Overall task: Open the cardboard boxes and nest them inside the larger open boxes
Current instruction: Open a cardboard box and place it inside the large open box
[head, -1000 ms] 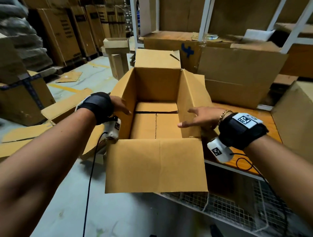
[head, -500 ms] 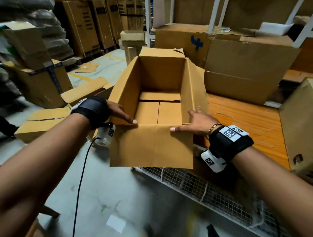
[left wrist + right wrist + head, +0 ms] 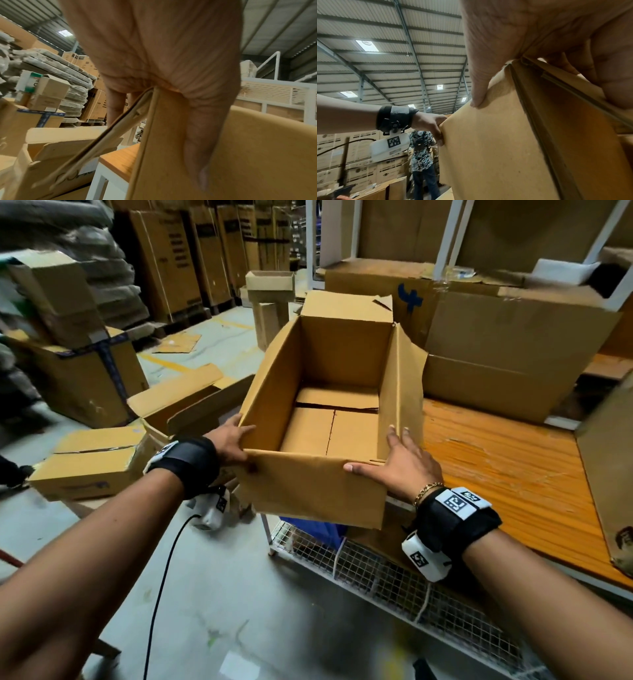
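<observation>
An open brown cardboard box [image 3: 342, 357] hangs in the air over the table's left edge, empty, with its near flap folded down outside. My left hand [image 3: 229, 443] grips its near-left corner, thumb on the front face and fingers along the left side. My right hand [image 3: 397, 467] grips the near-right corner the same way. In the left wrist view my left hand [image 3: 154, 54] straddles the corner edge of the box [image 3: 248, 155]. The right wrist view shows my right hand [image 3: 522, 33] pinching the box [image 3: 488, 148], with my left hand [image 3: 429, 125] across it.
A larger open box [image 3: 191, 402] and a closed box [image 3: 92, 463] stand on the floor to the left. An orange table [image 3: 496, 467] with a big carton [image 3: 507, 354] lies to the right, a wire mesh shelf [image 3: 394, 577] under it. A person [image 3: 421, 148] stands beyond.
The near flap went down flat against the front face. Both hands slid to the near corners and took hold. The box rose off the table and shifted leftward.
</observation>
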